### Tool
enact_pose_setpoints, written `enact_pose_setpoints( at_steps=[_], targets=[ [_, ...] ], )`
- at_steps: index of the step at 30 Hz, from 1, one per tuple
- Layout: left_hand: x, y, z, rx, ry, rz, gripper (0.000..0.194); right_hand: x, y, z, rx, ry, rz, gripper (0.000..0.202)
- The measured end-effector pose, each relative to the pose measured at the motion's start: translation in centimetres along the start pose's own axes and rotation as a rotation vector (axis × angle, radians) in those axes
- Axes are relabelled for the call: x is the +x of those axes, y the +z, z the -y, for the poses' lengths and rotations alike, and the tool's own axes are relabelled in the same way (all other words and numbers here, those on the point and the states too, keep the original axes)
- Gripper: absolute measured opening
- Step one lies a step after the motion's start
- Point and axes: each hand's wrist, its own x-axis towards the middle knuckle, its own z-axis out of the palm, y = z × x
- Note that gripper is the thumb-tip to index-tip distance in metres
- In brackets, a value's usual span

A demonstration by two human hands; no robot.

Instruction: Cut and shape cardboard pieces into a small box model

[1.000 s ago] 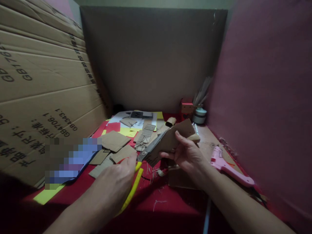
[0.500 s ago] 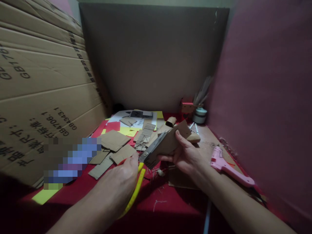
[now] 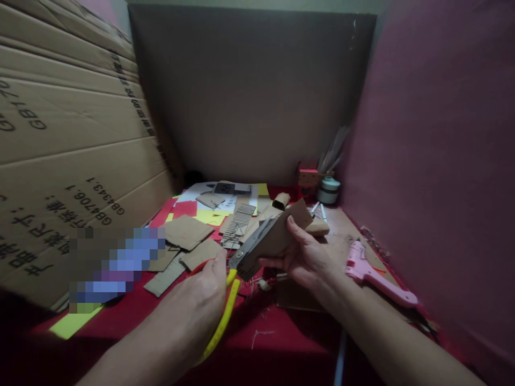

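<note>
One big printed cardboard wall [image 3: 80, 134] fills the left side of the frame. The red counter [image 3: 289, 343] runs along the bottom. Two hands are busy in the middle. The left hand [image 3: 201, 292] has its grip wrapped around the handles of the scissors [image 3: 238, 254]. The right hand [image 3: 308, 257] has its grip on a piece of brown cardboard [image 3: 277, 239], with the thumb on top. That piece is in the middle of the frame, up off the counter, and the blades lie by its upper left edge. This looks like the cutting step. I can't tell how deep the blades go. I think a next snip needs the right hand steady and out of the blades' way, while the left hand squeezes. Small pale scraps [image 3: 263, 285] lie below on the counter.
</note>
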Motion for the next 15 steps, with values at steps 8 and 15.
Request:
enact_pose_setpoints(
  at_steps=[8,15],
  targets=[
    [0.12,-0.46,-0.35,0.102,-0.023,0.005,0.051,0.01,0.09,-0.05,-0.036,0.010,0.013,0.034],
    [0.01,-0.42,0.08,0.207,0.022,0.018,0.060,-0.04,0.08,-0.18,0.012,0.040,0.020,0.032]
  ],
)
